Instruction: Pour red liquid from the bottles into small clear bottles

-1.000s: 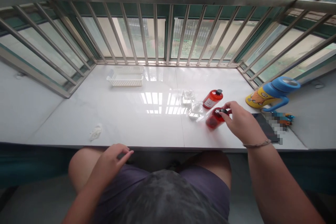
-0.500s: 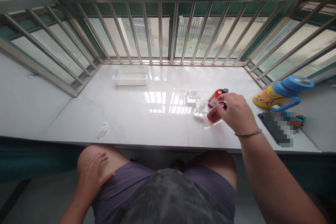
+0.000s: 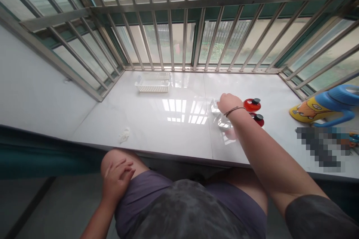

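Note:
My right hand (image 3: 228, 104) hangs over two clear glass pieces on a white marble sill (image 3: 157, 127), with its fingers curled down and hidden from me. The far glass piece (image 3: 215, 106) lies partly under my fingers, and the near one (image 3: 225, 122) sits just below my wrist. To the right of my hand stand two red bottles with black caps, the far bottle (image 3: 251, 104) and the near bottle (image 3: 258, 120), the latter partly behind my forearm. My left hand (image 3: 116, 179) rests on my left thigh, away from the sill and holding nothing.
A white plastic mesh basket (image 3: 153, 84) stands at the back of the sill by the steel window bars (image 3: 185, 37). A crumpled tissue (image 3: 124, 135) lies near the front edge. A blue and yellow cup (image 3: 322, 106) and a pixelated flat object (image 3: 322, 149) sit at the right.
My right hand has moved left, off the red bottle and over the glass pieces. Both red bottles now stand apart from it. My left hand has settled lower on my thigh, and the view has shifted.

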`<move>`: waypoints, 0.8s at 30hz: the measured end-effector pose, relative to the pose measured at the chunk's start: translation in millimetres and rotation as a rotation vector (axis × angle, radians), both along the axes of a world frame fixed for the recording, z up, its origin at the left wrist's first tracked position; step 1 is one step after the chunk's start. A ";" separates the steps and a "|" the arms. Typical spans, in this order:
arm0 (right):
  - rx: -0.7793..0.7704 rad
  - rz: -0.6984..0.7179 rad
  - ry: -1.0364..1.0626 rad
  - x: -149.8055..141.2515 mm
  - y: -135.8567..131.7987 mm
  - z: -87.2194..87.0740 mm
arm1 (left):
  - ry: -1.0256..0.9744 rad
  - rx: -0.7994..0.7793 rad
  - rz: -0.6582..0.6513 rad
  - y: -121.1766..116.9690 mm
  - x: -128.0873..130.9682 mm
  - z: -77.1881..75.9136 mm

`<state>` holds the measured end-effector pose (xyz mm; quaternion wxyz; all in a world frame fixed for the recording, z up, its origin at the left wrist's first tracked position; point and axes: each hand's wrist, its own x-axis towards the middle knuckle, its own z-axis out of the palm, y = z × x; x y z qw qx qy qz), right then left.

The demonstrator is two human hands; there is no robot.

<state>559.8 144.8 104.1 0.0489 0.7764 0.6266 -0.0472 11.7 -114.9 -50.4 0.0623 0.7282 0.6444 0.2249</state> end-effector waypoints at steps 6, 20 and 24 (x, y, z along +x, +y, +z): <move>0.011 -0.016 -0.040 -8.1 6.8 -6.4 | -0.009 0.024 0.013 -0.2 2.4 1.5; 0.038 0.300 0.012 -70.6 -34.1 9.5 | 0.030 0.010 0.018 -0.5 5.8 5.2; 0.045 0.445 0.061 -107.1 -59.5 9.9 | 0.045 0.014 0.014 -0.1 6.7 5.8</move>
